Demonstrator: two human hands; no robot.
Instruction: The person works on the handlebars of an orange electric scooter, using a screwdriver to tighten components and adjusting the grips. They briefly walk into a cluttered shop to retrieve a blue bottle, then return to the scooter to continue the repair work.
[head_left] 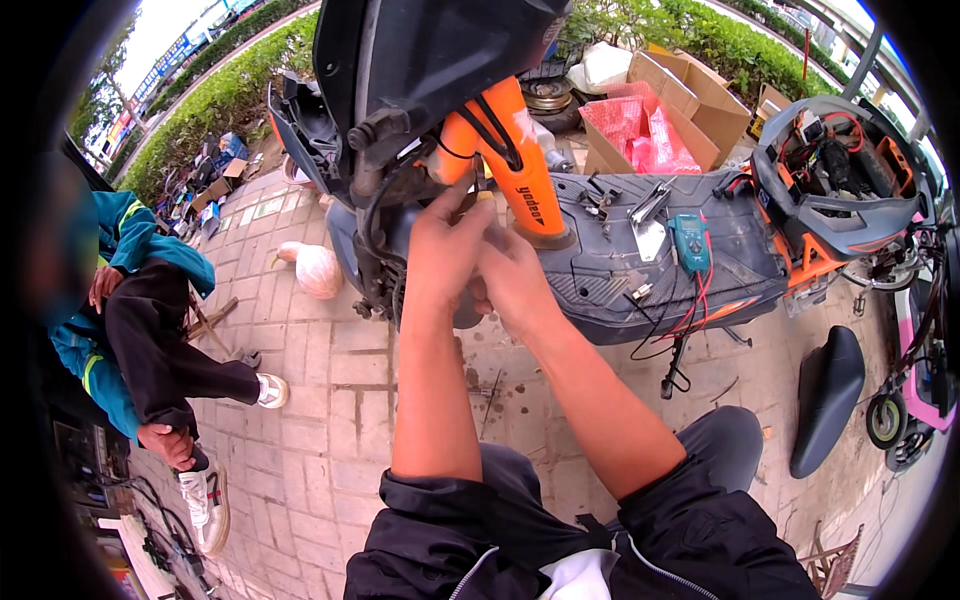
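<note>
An electric scooter with dark plastic panels and an orange steering column stands before me, its front end turned left. My left hand is raised against the underside of the front, left of the orange column, with fingers bent around something small. Close beside it, my right hand has its fingers curled in toward the same spot. A small yellowish piece shows at the left fingertips; its kind is unclear. Black cables hang left of my hands. What either hand grips is mostly hidden.
On the footboard lie a teal multimeter with red and black leads and several metal tools. A black seat rests on the paving at right. A person in a teal jacket sits at left. Cardboard boxes stand behind.
</note>
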